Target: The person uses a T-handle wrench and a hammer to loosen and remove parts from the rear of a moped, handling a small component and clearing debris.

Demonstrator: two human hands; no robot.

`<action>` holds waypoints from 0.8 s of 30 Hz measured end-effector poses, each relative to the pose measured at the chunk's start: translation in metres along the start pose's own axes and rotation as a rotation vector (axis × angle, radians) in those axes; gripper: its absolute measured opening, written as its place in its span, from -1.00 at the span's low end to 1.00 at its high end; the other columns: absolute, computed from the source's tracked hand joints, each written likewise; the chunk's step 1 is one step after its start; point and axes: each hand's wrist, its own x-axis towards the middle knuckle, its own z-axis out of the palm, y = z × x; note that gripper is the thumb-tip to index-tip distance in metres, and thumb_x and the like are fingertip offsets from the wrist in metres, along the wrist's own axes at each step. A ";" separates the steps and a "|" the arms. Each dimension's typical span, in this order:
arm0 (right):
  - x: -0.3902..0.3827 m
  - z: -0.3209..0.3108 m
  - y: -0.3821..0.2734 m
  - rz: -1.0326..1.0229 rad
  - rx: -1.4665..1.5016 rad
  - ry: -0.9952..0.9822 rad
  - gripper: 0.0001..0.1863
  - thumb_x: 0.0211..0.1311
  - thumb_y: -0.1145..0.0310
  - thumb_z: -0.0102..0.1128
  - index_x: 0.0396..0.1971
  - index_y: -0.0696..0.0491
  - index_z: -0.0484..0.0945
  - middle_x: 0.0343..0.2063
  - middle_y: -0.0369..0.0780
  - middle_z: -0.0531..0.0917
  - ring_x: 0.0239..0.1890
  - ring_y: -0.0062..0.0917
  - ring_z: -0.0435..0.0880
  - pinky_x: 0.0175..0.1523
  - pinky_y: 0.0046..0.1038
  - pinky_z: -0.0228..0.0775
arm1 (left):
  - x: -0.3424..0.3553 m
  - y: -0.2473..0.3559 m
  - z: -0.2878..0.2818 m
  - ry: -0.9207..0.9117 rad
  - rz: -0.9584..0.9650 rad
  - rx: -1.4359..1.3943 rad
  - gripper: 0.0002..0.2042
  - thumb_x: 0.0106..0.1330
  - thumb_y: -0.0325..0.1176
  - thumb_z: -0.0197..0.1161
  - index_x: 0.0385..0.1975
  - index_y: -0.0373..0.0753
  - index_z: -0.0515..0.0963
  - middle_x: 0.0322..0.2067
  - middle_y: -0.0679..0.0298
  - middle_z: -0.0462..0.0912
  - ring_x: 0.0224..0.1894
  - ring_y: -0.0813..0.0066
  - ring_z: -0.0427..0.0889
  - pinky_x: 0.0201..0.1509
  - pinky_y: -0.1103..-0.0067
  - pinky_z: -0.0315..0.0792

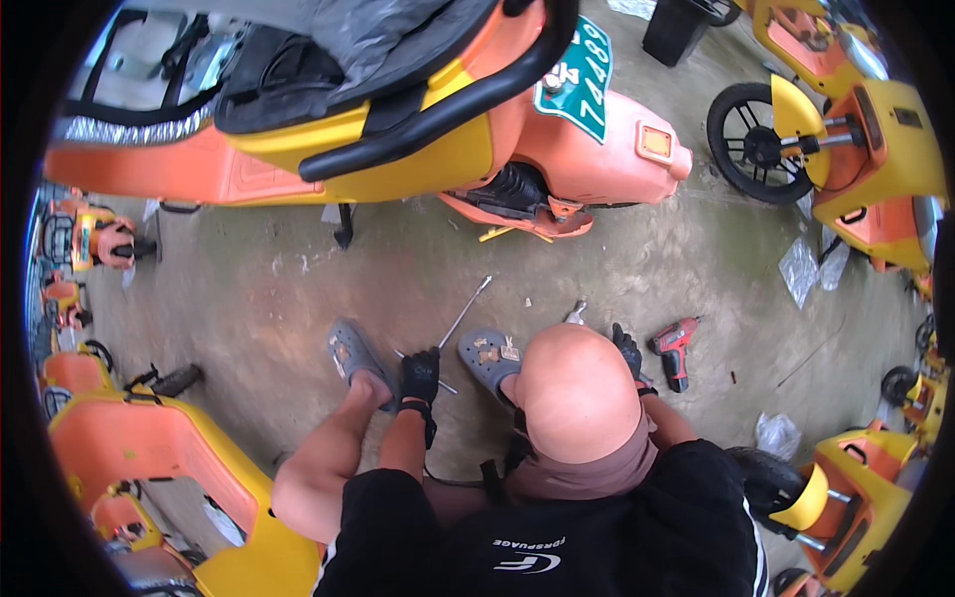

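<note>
My left hand [420, 374], in a black glove, is closed around a metal T-handle socket wrench [465, 311]. The long shaft points up and right, and the crossbar ends stick out on both sides of the glove. My right hand [627, 350], also gloved in black, is low beside my bent knee. The knee hides part of it, and whether it grips anything does not show. A red and black cordless drill [674, 350] lies on the floor just right of that hand. Beyond the knee a silver metal piece [577, 311] shows, its lower part hidden.
A yellow and orange scooter [398, 149] spans the area ahead, its kickstand [344, 227] down. More scooters stand right and left, one with a black front wheel [760, 142]. A yellow-orange body [149, 448] is near left. Plastic wrap [799, 271] and a crumpled bag [777, 436] lie on the concrete.
</note>
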 end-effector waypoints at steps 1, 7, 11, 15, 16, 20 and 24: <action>0.001 0.006 -0.005 -0.022 0.016 0.034 -0.36 0.01 0.14 0.07 0.11 0.07 0.21 -0.27 -0.06 0.50 -0.26 -0.17 0.53 -0.21 -0.16 0.38 | -0.008 -0.009 0.000 0.064 0.080 0.022 -0.54 0.01 -0.40 0.04 0.01 -0.21 0.33 -0.43 0.24 0.45 -0.38 0.30 0.47 -0.20 0.34 0.24; 0.005 0.027 -0.005 -0.055 0.048 0.089 -0.39 0.00 0.14 0.06 0.07 0.09 0.24 -0.25 -0.09 0.50 -0.22 -0.20 0.51 -0.17 -0.16 0.36 | -0.005 -0.018 -0.006 0.065 0.291 -0.096 -0.46 -0.07 -0.45 0.07 0.05 -0.27 0.31 -0.45 0.16 0.50 -0.36 0.28 0.49 -0.19 0.29 0.24; 0.009 0.030 -0.018 -0.164 0.030 0.173 -0.41 -0.06 0.14 0.10 0.01 0.07 0.28 -0.15 -0.11 0.43 -0.04 -0.22 0.37 0.00 -0.13 0.19 | -0.013 -0.021 -0.017 -0.114 0.223 -0.127 -0.47 0.01 -0.42 0.04 0.09 -0.31 0.27 -0.43 0.09 0.49 -0.44 0.19 0.52 -0.19 0.27 0.36; 0.008 0.037 -0.018 -0.127 0.075 0.226 -0.44 -0.08 0.14 0.10 -0.04 0.08 0.30 -0.10 -0.06 0.37 0.03 -0.18 0.29 0.05 -0.13 0.11 | 0.003 -0.014 -0.042 -0.220 0.249 -0.436 -0.46 0.10 -0.44 -0.02 0.18 -0.11 0.19 -0.34 0.02 0.43 -0.40 0.04 0.53 -0.33 0.16 0.36; 0.009 0.044 -0.018 -0.117 0.078 0.178 -0.40 -0.05 0.10 0.08 0.01 0.09 0.28 -0.02 0.00 0.33 0.10 -0.12 0.24 0.11 -0.09 0.06 | 0.000 -0.013 -0.054 -0.213 0.277 -0.414 -0.46 0.09 -0.42 -0.01 0.17 -0.12 0.21 -0.34 0.04 0.43 -0.38 0.06 0.53 -0.33 0.19 0.36; 0.001 0.058 -0.013 -0.049 0.025 0.163 -0.26 -0.02 -0.02 0.05 0.13 0.10 0.18 0.13 0.09 0.20 0.23 -0.03 0.08 0.23 0.01 -0.11 | -0.015 -0.003 -0.045 -0.088 0.518 -0.323 -0.56 0.03 -0.36 0.05 0.01 -0.12 0.35 -0.37 0.11 0.44 -0.36 0.16 0.51 -0.35 0.28 0.36; 0.003 0.062 -0.022 -0.114 0.066 0.154 -0.23 -0.05 -0.05 0.07 0.13 0.11 0.17 0.12 0.09 0.21 0.21 -0.01 0.10 0.22 0.03 -0.11 | -0.046 0.004 0.024 -0.006 0.351 -0.354 -0.81 0.04 -0.37 0.04 -0.30 -0.09 0.44 -0.48 0.19 0.48 -0.41 0.25 0.53 -0.43 0.34 0.32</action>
